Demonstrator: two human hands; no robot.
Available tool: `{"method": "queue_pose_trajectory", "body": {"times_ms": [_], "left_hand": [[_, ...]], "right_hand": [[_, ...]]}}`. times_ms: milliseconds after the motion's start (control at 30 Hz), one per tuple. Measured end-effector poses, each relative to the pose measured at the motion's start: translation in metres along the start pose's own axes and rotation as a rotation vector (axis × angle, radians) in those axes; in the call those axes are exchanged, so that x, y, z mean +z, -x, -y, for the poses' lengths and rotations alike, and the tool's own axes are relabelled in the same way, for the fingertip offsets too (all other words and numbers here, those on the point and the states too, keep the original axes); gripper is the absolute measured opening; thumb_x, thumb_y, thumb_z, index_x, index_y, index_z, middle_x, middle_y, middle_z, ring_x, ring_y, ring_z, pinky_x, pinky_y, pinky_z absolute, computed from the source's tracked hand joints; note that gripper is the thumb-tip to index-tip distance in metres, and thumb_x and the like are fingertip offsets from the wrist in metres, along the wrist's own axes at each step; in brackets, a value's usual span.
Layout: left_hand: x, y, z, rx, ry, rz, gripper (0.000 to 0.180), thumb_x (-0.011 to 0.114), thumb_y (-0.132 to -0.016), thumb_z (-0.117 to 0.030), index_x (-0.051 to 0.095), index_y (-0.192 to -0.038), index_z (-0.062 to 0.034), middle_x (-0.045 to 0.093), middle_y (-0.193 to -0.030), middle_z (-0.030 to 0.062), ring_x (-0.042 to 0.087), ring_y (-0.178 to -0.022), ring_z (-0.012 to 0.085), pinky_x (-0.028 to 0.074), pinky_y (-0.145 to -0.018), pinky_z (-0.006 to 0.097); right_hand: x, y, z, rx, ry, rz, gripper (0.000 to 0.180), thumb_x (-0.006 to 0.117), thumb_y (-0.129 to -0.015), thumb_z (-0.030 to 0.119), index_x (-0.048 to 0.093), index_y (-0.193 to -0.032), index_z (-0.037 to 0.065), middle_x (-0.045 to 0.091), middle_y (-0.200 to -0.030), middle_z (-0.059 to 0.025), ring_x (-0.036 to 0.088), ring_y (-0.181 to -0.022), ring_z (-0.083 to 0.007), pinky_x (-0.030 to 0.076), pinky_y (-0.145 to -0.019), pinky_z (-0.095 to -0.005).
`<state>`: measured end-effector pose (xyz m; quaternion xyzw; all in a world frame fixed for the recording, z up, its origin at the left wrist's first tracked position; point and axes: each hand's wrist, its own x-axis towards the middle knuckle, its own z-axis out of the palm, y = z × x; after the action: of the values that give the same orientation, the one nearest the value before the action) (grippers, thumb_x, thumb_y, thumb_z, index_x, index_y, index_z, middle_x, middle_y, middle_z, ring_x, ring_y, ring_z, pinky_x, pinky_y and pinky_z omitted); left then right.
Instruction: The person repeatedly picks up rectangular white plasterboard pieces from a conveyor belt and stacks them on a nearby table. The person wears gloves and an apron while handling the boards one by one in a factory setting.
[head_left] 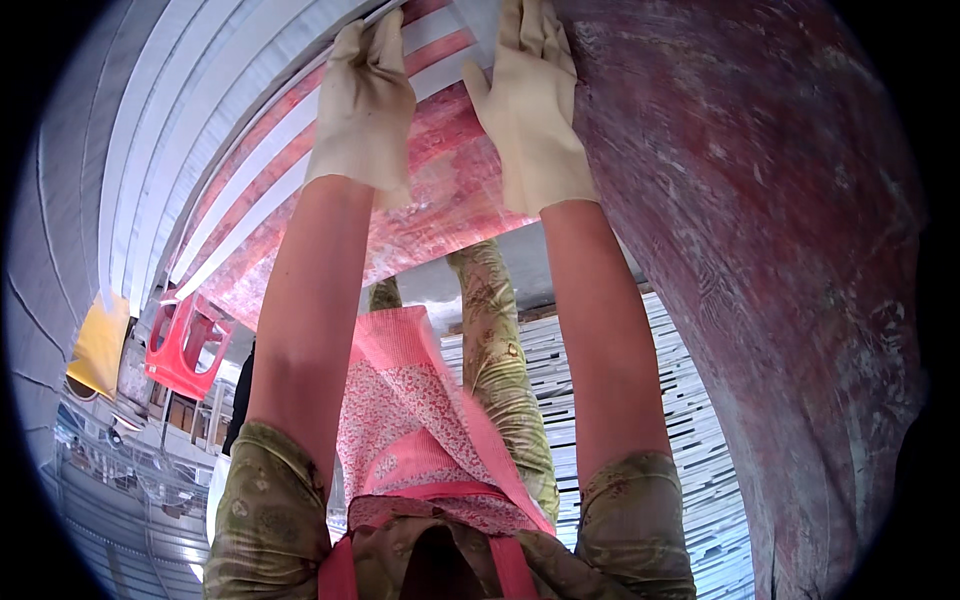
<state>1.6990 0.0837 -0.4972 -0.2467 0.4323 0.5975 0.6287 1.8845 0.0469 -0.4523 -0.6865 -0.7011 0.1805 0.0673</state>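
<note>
Both of my hands wear cream rubber gloves and reach forward over a red-stained surface [440, 170]. My left hand [362, 100] is closed, its bent fingers at the edge of a long white strip [270, 122]; the exact grip is partly hidden. To its right, my right hand [535, 110] lies with fingers stretched forward and thumb apart, beside a pale flat patch [482, 35] and the mottled dark red sheet [740, 200]. Nothing shows in its palm. The fingertips come close to the top of the picture.
More white strips [165, 130] curve along the left. A red plastic stool [185, 350] and a yellow piece [100, 350] stand at the lower left. Stacked pale slats [700, 430] fill the lower right, below the surface. My pink patterned apron [400, 400] hangs in the middle.
</note>
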Motion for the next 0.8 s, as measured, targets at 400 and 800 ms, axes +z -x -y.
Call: {"method": "queue_pose_trajectory", "body": {"times_ms": [400, 800], "left_hand": [[0.010, 0.015, 0.013, 0.019, 0.085, 0.009, 0.026, 0.060, -0.104, -0.007, 0.059, -0.124, 0.0100, 0.066, -0.130, 0.0148, 0.061, -0.128, 0.0264, 0.056, -0.110, 0.037], [-0.013, 0.000, -0.007, -0.256, 0.267, 0.127, 0.035, 0.056, -0.107, -0.011, 0.055, -0.135, 0.0097, 0.062, -0.140, 0.0143, 0.055, -0.135, 0.0247, 0.047, -0.119, 0.033]], "right_hand": [[-0.024, -0.007, 0.010, 0.118, -0.373, -0.021, 0.065, 0.063, -0.097, 0.029, 0.042, -0.151, 0.000, 0.046, -0.155, -0.0224, 0.042, -0.145, -0.0383, 0.037, -0.119, -0.0438], [0.002, 0.048, 0.032, 0.989, -1.477, -0.262, 0.042, 0.058, -0.103, 0.011, 0.049, -0.143, -0.001, 0.055, -0.132, -0.0128, 0.051, -0.131, -0.0264, 0.044, -0.111, -0.0377]]}}
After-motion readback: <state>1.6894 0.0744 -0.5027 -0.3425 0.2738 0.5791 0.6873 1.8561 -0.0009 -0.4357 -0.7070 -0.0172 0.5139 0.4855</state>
